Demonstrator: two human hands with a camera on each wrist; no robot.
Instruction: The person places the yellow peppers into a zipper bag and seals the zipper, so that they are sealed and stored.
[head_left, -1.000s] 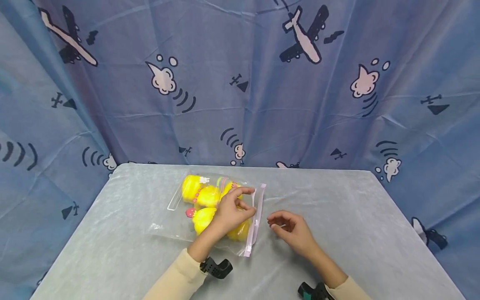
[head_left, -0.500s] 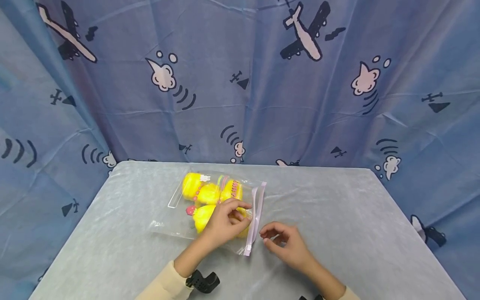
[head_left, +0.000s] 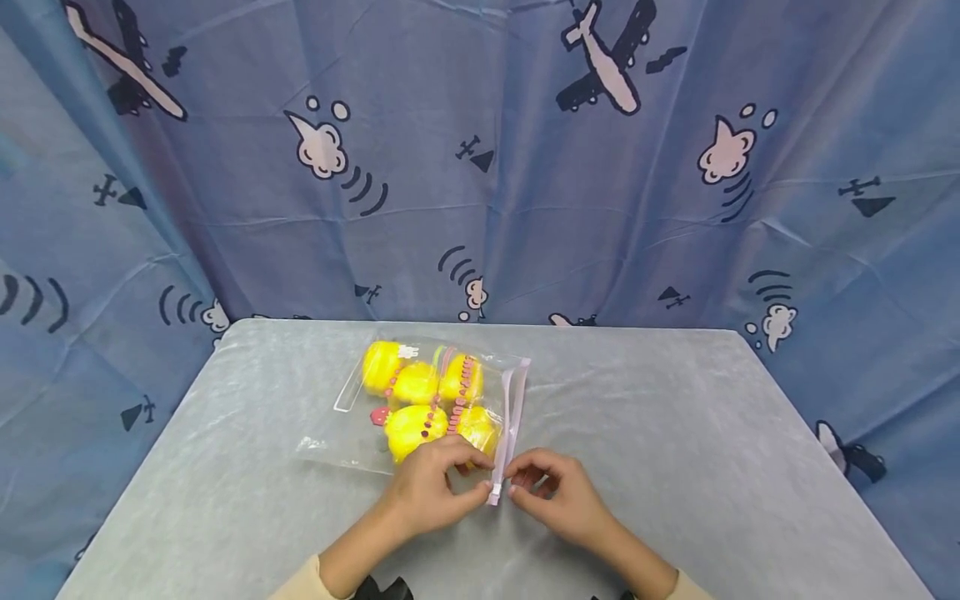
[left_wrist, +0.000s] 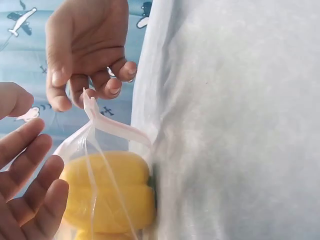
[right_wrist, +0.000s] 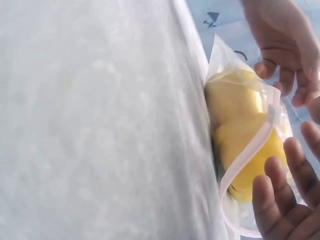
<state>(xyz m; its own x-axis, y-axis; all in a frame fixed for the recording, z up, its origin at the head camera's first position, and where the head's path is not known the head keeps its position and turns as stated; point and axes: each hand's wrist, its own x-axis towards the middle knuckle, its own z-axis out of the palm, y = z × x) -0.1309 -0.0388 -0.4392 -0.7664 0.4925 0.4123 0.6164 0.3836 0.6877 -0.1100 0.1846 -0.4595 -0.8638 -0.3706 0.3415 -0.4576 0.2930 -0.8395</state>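
A clear zipper bag (head_left: 348, 442) lies on the table with several yellow, lobed, rounded things (head_left: 412, 429) inside. Red, white and striped prints mark its front. The pale pink zipper strip (head_left: 512, 408) runs along the bag's right side, its slider (head_left: 496, 490) at the near end. My left hand (head_left: 431, 492) is over the bag's near right corner, thumb and fingers loosely bent beside the slider. Just right of the strip, my right hand (head_left: 562, 496) faces it with relaxed, bent fingers. In the left wrist view, the right fingers hover close above the strip's raised end (left_wrist: 90, 102).
A grey-white cloth covers the table (head_left: 637, 392). Blue curtains (head_left: 480, 167) printed with planes and clouds stand behind it and along both sides. Dark wrist mounts (head_left: 382, 590) show at the bottom edge.
Both hands have moved toward me along the zipper strip to its near end, and the right hand has come closer to the strip. The yellow things are now less covered. The bag stays put.
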